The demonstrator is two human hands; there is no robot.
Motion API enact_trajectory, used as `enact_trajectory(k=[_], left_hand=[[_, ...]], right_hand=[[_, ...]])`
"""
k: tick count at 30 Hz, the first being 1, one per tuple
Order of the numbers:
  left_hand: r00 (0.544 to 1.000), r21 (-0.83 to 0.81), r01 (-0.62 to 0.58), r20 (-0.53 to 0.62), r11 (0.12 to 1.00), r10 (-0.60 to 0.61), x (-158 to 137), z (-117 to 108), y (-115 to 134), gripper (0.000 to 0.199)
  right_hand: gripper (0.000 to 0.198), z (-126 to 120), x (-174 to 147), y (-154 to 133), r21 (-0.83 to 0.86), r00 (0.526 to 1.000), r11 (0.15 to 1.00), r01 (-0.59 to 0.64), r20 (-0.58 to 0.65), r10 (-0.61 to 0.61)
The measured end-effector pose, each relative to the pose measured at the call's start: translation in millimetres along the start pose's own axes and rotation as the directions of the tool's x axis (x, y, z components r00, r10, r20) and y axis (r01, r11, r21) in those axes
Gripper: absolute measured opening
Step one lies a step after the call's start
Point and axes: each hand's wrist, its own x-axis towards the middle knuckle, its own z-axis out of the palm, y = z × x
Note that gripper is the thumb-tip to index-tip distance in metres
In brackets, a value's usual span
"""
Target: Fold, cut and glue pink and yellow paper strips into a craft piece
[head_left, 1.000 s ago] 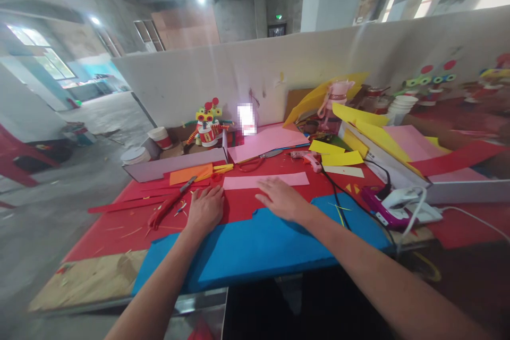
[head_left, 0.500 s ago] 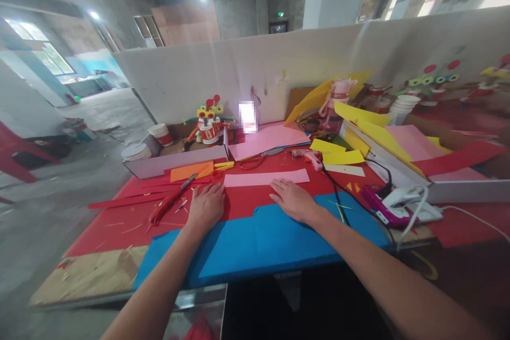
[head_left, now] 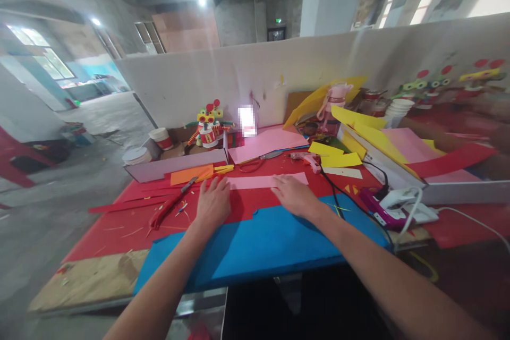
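A strip of pink paper [head_left: 252, 181] lies flat across the red table covering [head_left: 247, 199]. My left hand [head_left: 214, 199] rests at the strip's left end, palm down with fingers stretched out. My right hand [head_left: 292, 195] lies flat with its fingertips on the right part of the strip. Neither hand is closed round anything. Left of my left hand are red-handled scissors or pliers [head_left: 171, 204], and an orange paper piece [head_left: 192, 174] lies just beyond. Blue paper or cloth [head_left: 258, 247] covers the table's front, under my forearms.
Beyond the strip are a large pink sheet [head_left: 266, 143], red-handled scissors [head_left: 255, 163] and a pink glue gun [head_left: 306, 159]. A purple power strip [head_left: 376, 210] with cables sits at right. A paper-cup robot figure [head_left: 209, 125] stands behind. Boxes of paper [head_left: 458, 191] flank the right.
My left hand has shifted slightly right and forward onto the left end of the pink strip. My right hand stays almost where it was.
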Motion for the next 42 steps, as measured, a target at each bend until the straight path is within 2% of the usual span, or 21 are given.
enact_trajectory(k=[3,5,8,12,17,23,28,32,34,35,36,37,39,42], left_hand=[[0.984,-0.098,-0.153,0.073,0.983,0.161,11.3,-3.0,23.2,0.053],[0.961,-0.154,-0.215,0.143,0.964,0.237,16.2,-0.3,34.6,0.055],[0.950,-0.165,-0.237,0.167,0.957,0.264,16.7,5.7,38.9,0.058],[0.963,-0.145,-0.202,0.148,0.968,0.224,9.2,11.0,27.3,0.060],[0.989,-0.109,-0.102,0.098,0.989,0.113,-1.7,15.0,-0.3,0.063],[0.994,-0.050,-0.012,0.106,0.999,0.017,-13.9,17.1,-33.8,0.064],[0.995,-0.037,0.012,0.099,0.999,-0.008,-17.3,23.3,-36.2,0.065],[0.998,-0.082,0.018,0.063,0.997,-0.013,-16.3,14.8,-38.6,0.057],[0.996,-0.070,0.084,0.001,0.994,-0.084,-16.3,4.1,-51.5,0.049],[0.984,-0.037,0.173,-0.045,0.984,-0.175,-16.6,-1.4,-61.0,0.047],[0.951,0.000,0.300,-0.076,0.954,-0.299,-17.2,-6.3,-71.8,0.045],[0.916,0.037,0.399,-0.065,0.916,-0.396,-18.1,-10.1,-82.8,0.042],[0.852,0.112,0.519,0.010,0.847,-0.523,-20.4,-13.2,-102.6,0.039],[0.846,0.145,0.502,0.120,0.853,-0.519,-25.2,-8.6,-119.4,0.037]], right_hand=[[0.043,10.1,26.0,-29.6,0.085,0.992,0.990,0.113,0.042,-0.117],[0.042,19.0,35.5,-38.9,0.088,0.991,0.992,0.096,0.083,-0.103],[0.045,29.6,35.4,-35.7,0.055,0.990,0.993,0.102,0.096,-0.107],[0.050,35.6,22.3,-19.9,-0.014,0.989,0.992,0.125,0.084,-0.124],[0.051,35.0,5.0,0.5,-0.071,0.995,0.995,0.067,0.075,-0.062],[0.054,23.7,-18.8,34.0,-0.132,0.994,0.991,-0.001,0.104,0.015],[0.048,10.3,-38.4,57.1,-0.206,0.988,0.976,-0.075,0.117,0.100],[0.040,-4.6,-39.2,53.7,-0.236,0.985,0.960,-0.154,0.036,0.167],[0.040,-7.4,-27.6,40.4,-0.182,0.990,0.973,-0.138,-0.010,0.139],[0.040,-6.2,-18.9,31.6,-0.136,0.994,0.984,-0.111,-0.029,0.108],[0.042,-3.1,-8.8,22.1,-0.077,0.996,0.994,-0.082,-0.048,0.078],[0.044,1.8,2.2,12.8,-0.009,0.999,1.000,-0.020,-0.050,0.020],[0.045,15.3,24.2,-2.8,0.106,0.994,0.989,0.104,-0.028,-0.101],[0.054,37.1,49.5,-11.9,0.149,0.993,0.982,0.116,-0.009,-0.116]])
